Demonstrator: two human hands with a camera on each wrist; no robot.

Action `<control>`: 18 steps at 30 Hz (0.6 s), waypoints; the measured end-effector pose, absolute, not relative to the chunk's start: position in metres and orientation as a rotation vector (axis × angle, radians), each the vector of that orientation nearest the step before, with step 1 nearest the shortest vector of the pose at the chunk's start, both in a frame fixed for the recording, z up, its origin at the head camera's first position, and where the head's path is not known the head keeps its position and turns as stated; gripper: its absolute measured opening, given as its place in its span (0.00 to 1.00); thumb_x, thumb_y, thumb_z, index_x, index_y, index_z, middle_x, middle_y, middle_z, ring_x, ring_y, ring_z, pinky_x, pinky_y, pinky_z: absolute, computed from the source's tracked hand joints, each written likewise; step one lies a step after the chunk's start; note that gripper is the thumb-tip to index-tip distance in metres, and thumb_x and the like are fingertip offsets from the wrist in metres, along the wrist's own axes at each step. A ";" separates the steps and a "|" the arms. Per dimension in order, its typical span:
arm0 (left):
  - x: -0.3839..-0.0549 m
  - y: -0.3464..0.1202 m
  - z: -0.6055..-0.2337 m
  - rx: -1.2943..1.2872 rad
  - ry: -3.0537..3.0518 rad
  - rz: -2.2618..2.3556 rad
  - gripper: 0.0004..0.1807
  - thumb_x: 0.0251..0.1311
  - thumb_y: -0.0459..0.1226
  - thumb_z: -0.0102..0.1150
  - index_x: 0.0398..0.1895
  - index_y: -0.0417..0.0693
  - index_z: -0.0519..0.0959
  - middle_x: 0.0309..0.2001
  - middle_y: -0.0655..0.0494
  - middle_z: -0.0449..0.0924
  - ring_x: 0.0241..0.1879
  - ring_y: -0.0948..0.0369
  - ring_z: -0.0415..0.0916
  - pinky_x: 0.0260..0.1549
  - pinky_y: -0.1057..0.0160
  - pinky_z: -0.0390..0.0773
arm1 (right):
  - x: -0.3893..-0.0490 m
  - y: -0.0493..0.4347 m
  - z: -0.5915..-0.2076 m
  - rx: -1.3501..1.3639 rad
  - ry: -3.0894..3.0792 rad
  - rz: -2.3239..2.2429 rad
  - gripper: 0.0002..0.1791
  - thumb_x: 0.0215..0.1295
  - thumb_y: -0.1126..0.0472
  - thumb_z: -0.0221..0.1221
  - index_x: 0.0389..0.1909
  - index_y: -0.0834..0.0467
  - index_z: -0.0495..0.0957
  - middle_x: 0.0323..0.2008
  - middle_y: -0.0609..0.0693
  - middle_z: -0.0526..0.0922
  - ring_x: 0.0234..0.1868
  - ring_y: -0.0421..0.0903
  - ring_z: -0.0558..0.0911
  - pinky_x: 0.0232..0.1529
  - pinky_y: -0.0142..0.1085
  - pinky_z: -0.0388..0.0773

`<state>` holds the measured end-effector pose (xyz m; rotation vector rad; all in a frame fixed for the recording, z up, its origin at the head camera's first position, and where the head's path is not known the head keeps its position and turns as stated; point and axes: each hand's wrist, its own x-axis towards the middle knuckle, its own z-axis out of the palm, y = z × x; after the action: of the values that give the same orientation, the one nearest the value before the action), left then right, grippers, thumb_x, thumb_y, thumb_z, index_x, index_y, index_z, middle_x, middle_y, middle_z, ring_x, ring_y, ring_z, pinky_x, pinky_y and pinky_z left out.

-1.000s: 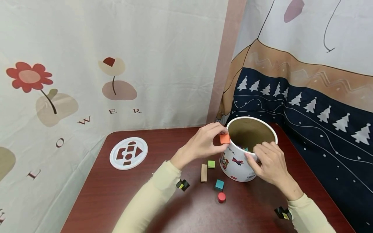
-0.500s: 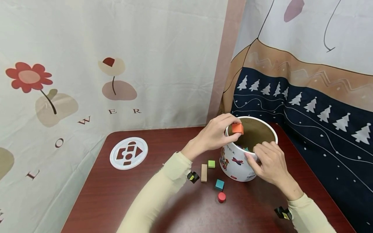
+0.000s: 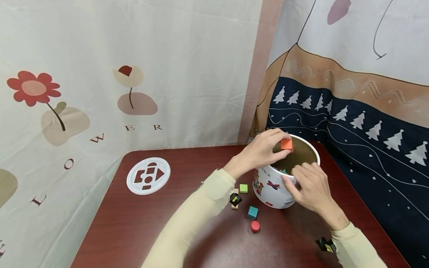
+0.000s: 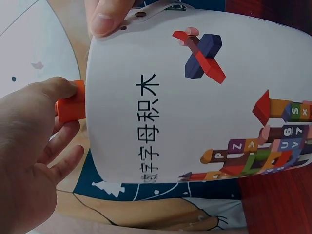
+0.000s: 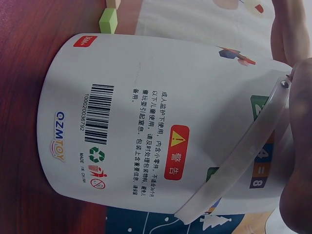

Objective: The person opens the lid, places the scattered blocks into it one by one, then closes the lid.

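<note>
An orange block (image 3: 286, 145) is pinched between the thumb and fingers of my left hand (image 3: 263, 149), over the mouth of a white bucket (image 3: 273, 186). In the left wrist view the orange block (image 4: 71, 103) shows beside the bucket's rim. My right hand (image 3: 311, 190) grips the near right rim of the bucket, thumb outside and fingers curled over the edge. Deep in the bucket a few coloured pieces are partly visible; the rest of its inside is hidden. A white strap handle (image 5: 239, 151) hangs along the bucket's side in the right wrist view.
Left of the bucket lie a green block (image 3: 243, 188) and a plain wooden block, partly covered by the left wrist camera (image 3: 235, 199). Nearer are a blue block (image 3: 253, 212) and a red round block (image 3: 255, 226). A white lid with shaped holes (image 3: 134, 186) lies at the table's far left.
My left hand has carried the orange block rightward and up, from outside the bucket's left rim to over its opening. The right hand and bucket have stayed in place.
</note>
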<state>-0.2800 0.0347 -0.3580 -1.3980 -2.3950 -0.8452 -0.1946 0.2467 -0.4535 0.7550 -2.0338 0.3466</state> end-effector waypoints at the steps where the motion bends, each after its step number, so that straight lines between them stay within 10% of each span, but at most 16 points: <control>1: -0.281 0.037 -0.358 -1.402 -2.406 -0.838 0.22 0.77 0.41 0.72 0.68 0.42 0.84 0.60 0.50 0.88 0.58 0.57 0.84 0.62 0.69 0.83 | -0.195 0.247 -0.454 0.754 -2.032 0.348 0.31 0.85 0.40 0.51 0.21 0.54 0.68 0.19 0.46 0.65 0.25 0.43 0.64 0.32 0.41 0.59; 18: -0.285 0.052 -0.366 -1.415 -2.450 -0.743 0.24 0.81 0.43 0.67 0.72 0.41 0.82 0.70 0.47 0.85 0.66 0.55 0.84 0.70 0.64 0.83 | -0.194 0.248 -0.453 0.752 -2.054 0.349 0.32 0.86 0.38 0.51 0.22 0.55 0.70 0.19 0.47 0.68 0.26 0.45 0.67 0.33 0.43 0.62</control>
<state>-0.2851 0.0522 -0.3657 -1.4150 -2.4500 -0.7432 -0.1939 0.2480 -0.4528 0.7518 -2.0540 0.3494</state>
